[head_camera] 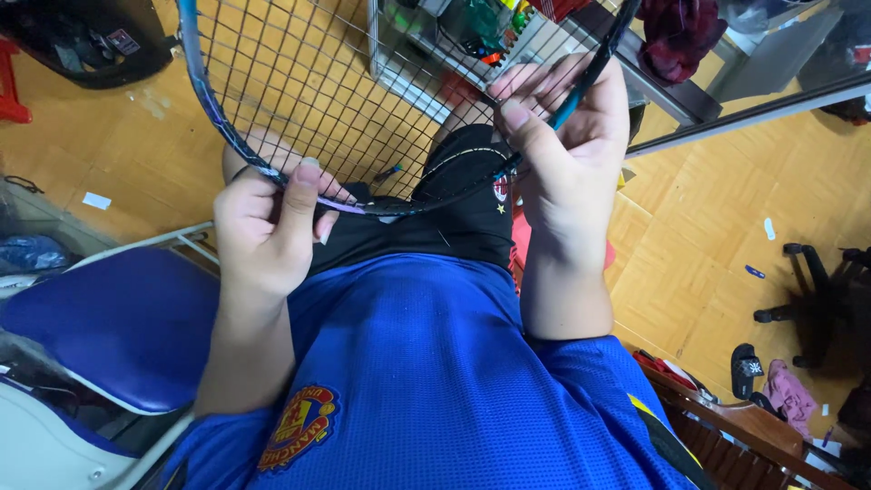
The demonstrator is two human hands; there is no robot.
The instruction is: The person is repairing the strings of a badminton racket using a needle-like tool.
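A badminton racket [218, 109] with a dark blue and purple frame and a black string bed [327, 100] is held over my lap, head toward the floor ahead. My left hand [268, 227] grips the lower left of the frame, thumb pressed on the rim. On the lower right of the frame my right hand [567, 154] holds on, thumb against the strings and fingers curled behind the rim. I sit wearing a blue jersey [426, 363] and black shorts [454, 218].
A blue padded chair [109, 318] stands at my left. A metal rack [435, 45] with cluttered items is ahead on the wooden parquet floor [717, 227]. A black sandal [746, 367], pink cloth [787, 392] and wooden bench edge [726, 426] lie at right.
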